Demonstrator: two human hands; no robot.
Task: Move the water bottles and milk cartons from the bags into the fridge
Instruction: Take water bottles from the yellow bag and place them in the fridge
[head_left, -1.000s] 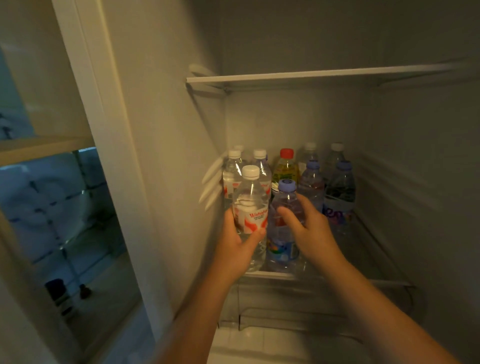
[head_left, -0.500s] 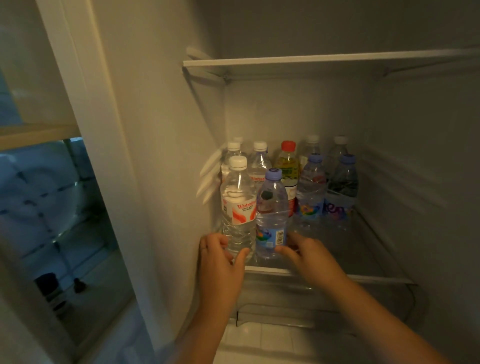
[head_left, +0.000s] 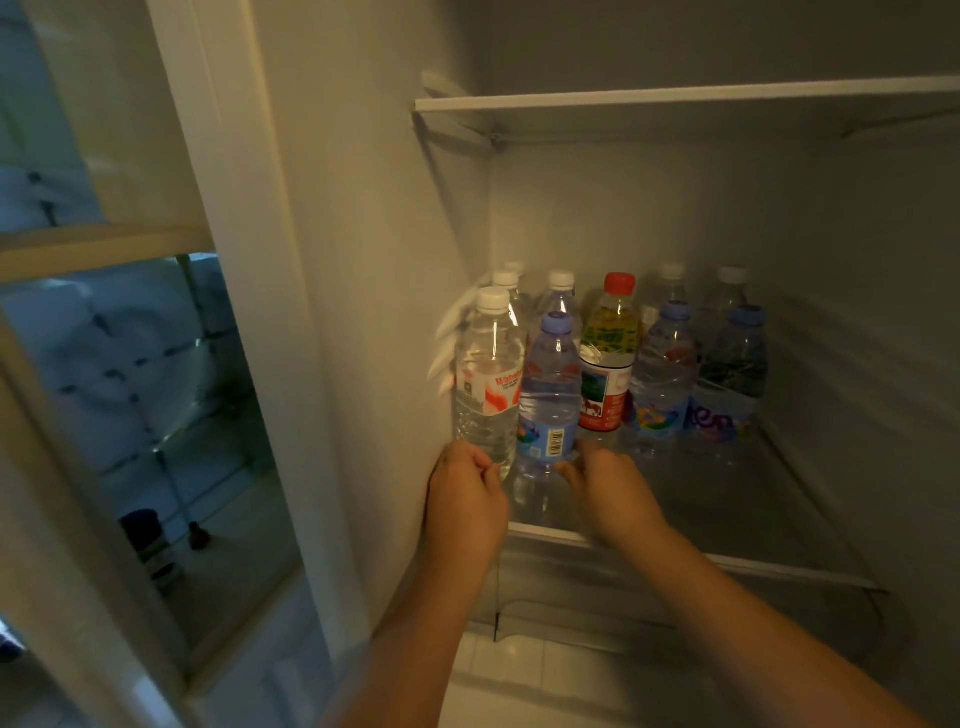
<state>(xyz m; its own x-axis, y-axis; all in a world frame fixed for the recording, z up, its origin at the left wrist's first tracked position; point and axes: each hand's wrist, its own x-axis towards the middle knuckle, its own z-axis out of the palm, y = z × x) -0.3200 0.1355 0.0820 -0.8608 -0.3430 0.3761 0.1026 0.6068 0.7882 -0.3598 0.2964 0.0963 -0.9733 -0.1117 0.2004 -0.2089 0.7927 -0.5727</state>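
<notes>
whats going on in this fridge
A person is stocking the fridge with bottles. Their left hand is at the base of a white-capped water bottle and their right hand at the base of a blue-capped bottle, both upright on the shelf in front of other bottles. Whether the hands grip or just touch is unclear.

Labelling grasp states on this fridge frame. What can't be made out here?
Head view only:
1. Whether the left hand and right hand grip or merely touch the white-cap bottle and blue-cap bottle: curled fingers cover the bottle bases.
2. Rear-row bottles: labels hidden by nearer bottles.
3. Upper shelf: its top, seen from below.
4. Bags and milk cartons: outside the frame.
</notes>
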